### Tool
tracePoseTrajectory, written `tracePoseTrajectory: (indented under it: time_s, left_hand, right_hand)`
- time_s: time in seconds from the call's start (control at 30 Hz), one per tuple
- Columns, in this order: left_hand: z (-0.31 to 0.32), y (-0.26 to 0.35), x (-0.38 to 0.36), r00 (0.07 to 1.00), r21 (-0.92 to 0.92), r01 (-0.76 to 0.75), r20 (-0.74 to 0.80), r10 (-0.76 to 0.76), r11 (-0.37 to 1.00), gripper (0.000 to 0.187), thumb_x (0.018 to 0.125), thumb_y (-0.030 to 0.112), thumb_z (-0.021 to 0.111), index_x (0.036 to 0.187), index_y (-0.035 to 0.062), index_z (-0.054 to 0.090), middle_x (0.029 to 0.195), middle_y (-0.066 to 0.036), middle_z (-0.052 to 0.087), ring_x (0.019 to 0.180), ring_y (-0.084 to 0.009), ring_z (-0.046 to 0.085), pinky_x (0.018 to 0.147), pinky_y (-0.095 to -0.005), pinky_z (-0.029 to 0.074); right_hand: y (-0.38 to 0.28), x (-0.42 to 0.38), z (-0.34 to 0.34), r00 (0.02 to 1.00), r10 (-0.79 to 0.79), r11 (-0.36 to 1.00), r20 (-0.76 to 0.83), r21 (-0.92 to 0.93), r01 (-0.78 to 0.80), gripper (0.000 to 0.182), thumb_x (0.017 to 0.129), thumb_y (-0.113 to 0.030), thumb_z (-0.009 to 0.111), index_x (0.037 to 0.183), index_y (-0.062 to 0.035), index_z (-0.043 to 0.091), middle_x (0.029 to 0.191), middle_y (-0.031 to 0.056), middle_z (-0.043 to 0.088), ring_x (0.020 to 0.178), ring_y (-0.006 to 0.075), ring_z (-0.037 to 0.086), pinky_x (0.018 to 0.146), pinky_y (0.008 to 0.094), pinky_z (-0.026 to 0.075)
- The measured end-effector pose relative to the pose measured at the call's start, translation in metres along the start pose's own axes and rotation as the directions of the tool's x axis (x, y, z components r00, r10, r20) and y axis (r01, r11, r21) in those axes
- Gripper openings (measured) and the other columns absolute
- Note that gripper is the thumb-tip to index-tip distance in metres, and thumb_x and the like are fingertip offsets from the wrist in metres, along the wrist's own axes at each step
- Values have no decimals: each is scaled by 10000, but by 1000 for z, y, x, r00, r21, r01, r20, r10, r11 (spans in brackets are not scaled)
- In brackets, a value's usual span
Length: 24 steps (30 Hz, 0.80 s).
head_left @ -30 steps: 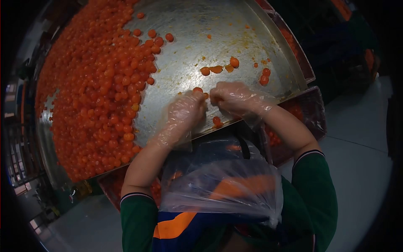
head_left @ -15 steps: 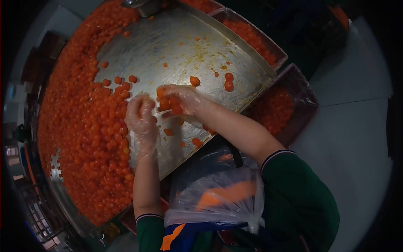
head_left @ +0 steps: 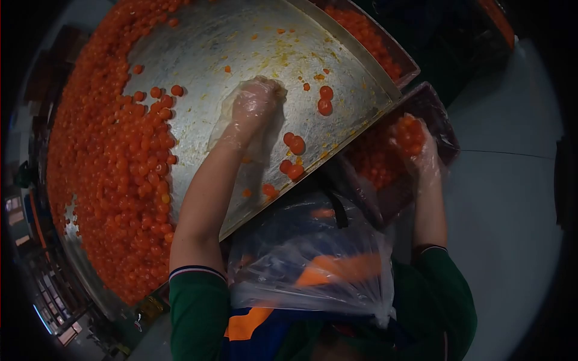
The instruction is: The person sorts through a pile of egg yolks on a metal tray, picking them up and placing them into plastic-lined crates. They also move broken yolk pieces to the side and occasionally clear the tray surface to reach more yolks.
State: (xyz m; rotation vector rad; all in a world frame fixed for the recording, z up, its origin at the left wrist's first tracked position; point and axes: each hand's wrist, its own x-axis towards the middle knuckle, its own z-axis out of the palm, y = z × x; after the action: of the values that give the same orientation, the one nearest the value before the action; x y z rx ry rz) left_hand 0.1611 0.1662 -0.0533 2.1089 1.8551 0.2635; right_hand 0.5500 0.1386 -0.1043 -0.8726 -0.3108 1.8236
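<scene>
My left hand [head_left: 256, 103], in a clear plastic glove, is over the bare part of the metal table [head_left: 198, 54]. Its fingers are curled closed, and whatever they may hold is hidden. My right hand [head_left: 426, 150], also gloved, is over a plastic-lined bin [head_left: 442, 111] beside the table edge. Gathered in its cupped fingers are several orange-red egg yolks [head_left: 410, 136]. More yolks [head_left: 374, 168] lie inside that bin. A few loose yolks [head_left: 295, 143] rest on the metal between my two hands.
A large heap of egg yolks [head_left: 114, 162] covers the table's left side. Another bin of yolks [head_left: 367, 39] stands along the far right edge. The table's raised rim [head_left: 355, 135] separates it from the bins. Yellow smears mark the metal.
My right hand has swung right, from the table to over the bin, carrying yolks. My left hand has moved right and away from me, off the heap's edge. The view has shifted slightly.
</scene>
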Motion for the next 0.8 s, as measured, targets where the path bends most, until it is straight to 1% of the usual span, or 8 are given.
tracePoseTrajectory:
  time_s: [0.1,0.17,0.2,0.33,0.4,0.57,0.67,0.8]
  left_hand:
    - [-9,-7,-11,986,-152,6,-164,-31,988,267,845,82,547,1047,157,704,1044,-114,681,960,-290,654,841,-398,510]
    - [-14,3,-35,995,-161,-52,-91,38,986,277,845,70,546,1057,161,700,1049,-103,680,957,-279,657,835,-389,514]
    - [-15,10,-46,993,-182,-116,-30,112,977,288,845,58,546,1066,164,696,1054,-93,679,954,-269,660,828,-380,518]
    - [-4,30,-65,895,-149,-394,163,415,907,221,837,97,579,1022,166,678,1061,-84,646,938,-258,648,789,-370,524]
    - [3,26,-60,918,-115,-144,354,176,983,269,805,84,627,1058,169,654,1113,-50,632,979,-232,645,828,-345,518]
    - [-16,3,-79,991,-276,98,115,-68,956,197,926,178,564,1117,133,585,1010,-104,660,905,-213,645,817,-342,510]
    - [-45,-12,-117,933,-689,329,132,-333,646,221,975,209,511,1157,91,548,725,1,520,599,-80,499,509,-249,428]
    - [-87,-14,-225,741,-851,471,239,-628,232,241,917,112,513,1146,42,541,681,22,479,560,-48,449,472,-220,347]
  right_hand:
    - [7,18,-33,860,-362,828,-359,-547,121,314,984,-257,498,1208,-52,580,1084,102,642,804,237,650,680,339,543]
    - [-1,3,33,857,-484,511,-179,-852,111,260,961,-168,543,1184,-63,626,1030,76,669,800,198,642,682,322,527]
    - [-5,-3,70,902,-376,586,-212,-809,55,266,944,-151,555,1181,-62,634,985,69,686,826,184,647,733,309,522]
    - [27,25,161,854,-207,-386,478,-842,378,369,910,-276,600,1215,-68,605,1111,162,649,950,299,655,846,385,509]
    - [60,44,167,819,-138,-466,557,-766,443,317,902,-279,585,1150,-85,618,1170,183,593,989,355,624,869,445,491]
    - [81,63,170,874,213,-532,436,-699,478,93,859,-135,559,919,-78,602,977,138,577,983,299,610,849,446,480]
    - [76,40,192,837,436,-416,331,-751,513,96,872,-103,550,870,-85,644,987,109,635,1009,237,612,860,380,476]
    - [107,15,207,611,563,-203,556,-624,755,207,817,-235,633,980,-116,682,1001,112,671,982,277,634,836,408,486]
